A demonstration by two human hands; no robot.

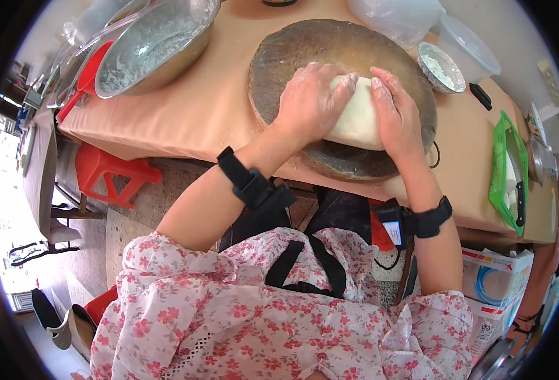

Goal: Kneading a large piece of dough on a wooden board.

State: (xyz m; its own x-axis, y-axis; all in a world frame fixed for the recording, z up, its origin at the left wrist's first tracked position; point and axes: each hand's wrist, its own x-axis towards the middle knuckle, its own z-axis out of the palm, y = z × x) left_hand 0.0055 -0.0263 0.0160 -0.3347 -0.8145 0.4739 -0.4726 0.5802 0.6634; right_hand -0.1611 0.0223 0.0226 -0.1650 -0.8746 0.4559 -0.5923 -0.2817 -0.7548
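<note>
A smooth, pale lump of dough (357, 120) rests on a thick round wooden chopping board (292, 47). My left hand (314, 98) presses against the dough's left side, its thumb along the top edge. From the other side, my right hand (396, 114) cups the dough with its fingers bent over it. Both hands have white flour on the fingers, and together they clasp the dough between them. The undersides of the fingers and palms are hidden.
A large metal bowl (149, 60) dusted with flour stands at the far left beside a red ladle-like scoop (92, 76). Right of the board are a bowl of flour (442, 66), a plastic tub (469, 44) and a green basket (500, 171) with a knife (520, 202).
</note>
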